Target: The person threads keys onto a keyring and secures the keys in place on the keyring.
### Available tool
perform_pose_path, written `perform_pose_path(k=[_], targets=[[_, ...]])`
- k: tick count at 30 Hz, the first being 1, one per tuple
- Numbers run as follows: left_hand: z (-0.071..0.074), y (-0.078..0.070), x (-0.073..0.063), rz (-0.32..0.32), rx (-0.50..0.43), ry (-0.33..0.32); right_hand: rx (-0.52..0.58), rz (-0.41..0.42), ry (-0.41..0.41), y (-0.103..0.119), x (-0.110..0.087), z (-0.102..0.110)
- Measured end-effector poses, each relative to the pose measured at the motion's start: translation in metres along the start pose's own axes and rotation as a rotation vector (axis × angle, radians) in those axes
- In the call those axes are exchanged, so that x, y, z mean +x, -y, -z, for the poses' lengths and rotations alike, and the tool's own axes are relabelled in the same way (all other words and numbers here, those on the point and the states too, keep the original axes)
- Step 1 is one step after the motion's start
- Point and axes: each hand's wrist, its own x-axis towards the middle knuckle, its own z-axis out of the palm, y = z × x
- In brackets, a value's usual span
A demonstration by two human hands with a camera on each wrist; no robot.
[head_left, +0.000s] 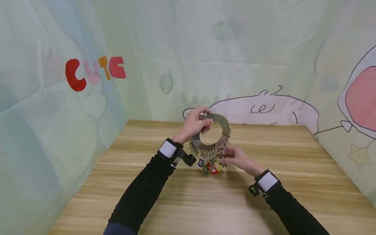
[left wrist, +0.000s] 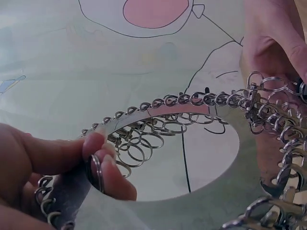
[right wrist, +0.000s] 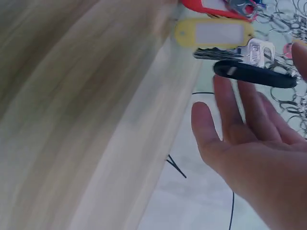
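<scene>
A flat metal key ring (head_left: pixel 224 125), a wide disc with a large hole, is edged all round with small rings and clasps. My left hand (head_left: pixel 194 124) holds it upright above the table, thumb on the flat band and fingers through the hole. Keys (right wrist: pixel 218 54) and coloured tags dangle from its lower edge, among them a yellow tag (right wrist: pixel 216 32) and a red tag (head_left: pixel 212 169). At the lower right edge is my right hand (head_left: pixel 239 160), its fingers loosely spread just under a black fob (right wrist: pixel 254 75) beside the keys.
A wood-grain table (head_left: pixel 188 209) lies beneath both hands. Printed cloth walls (head_left: pixel 176 39) enclose it at the back and both sides. Each wrist wears a strapped camera, such as the left wrist camera (head_left: pixel 188 159).
</scene>
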Motion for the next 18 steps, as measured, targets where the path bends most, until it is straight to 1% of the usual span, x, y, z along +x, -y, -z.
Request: perform_pose_path(k=[2,6,9,15,18], targets=[[0.003,-0.005,0.000,-0.004,-0.009,0.008,0.025,0.011,-0.007,0.003,0.001,0.000],[0.009,-0.013,0.001,-0.013,-0.007,0.012,0.025,0.030,-0.029,0.008,-0.001,0.003],[0.013,-0.018,0.002,-0.009,-0.005,0.006,0.034,0.054,-0.024,0.011,-0.002,0.005],[0.017,-0.025,0.003,-0.012,-0.005,-0.007,0.108,0.096,-0.010,0.018,-0.003,0.006],[0.018,-0.028,0.003,-0.023,0.012,-0.007,0.087,0.102,-0.040,0.019,-0.001,0.005]])
